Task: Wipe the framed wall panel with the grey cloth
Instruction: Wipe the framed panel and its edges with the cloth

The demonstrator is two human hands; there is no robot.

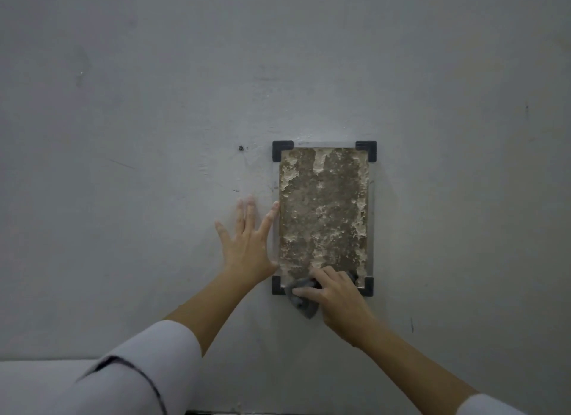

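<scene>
The framed wall panel [323,210] hangs on the grey wall, a brown mottled rectangle under a clear cover with black corner brackets. My right hand [335,295] grips the bunched grey cloth [301,300] and presses it against the panel's bottom edge, between the two lower brackets. Part of the cloth hangs below the frame. My left hand [248,240] lies flat on the wall with fingers spread, just left of the panel, its thumb and forefinger touching the panel's left edge.
A small dark screw or hole [240,148] sits in the wall left of the panel's top corner. A pale ledge [40,383] runs along the lower left. The grey wall [463,105] around the panel is bare.
</scene>
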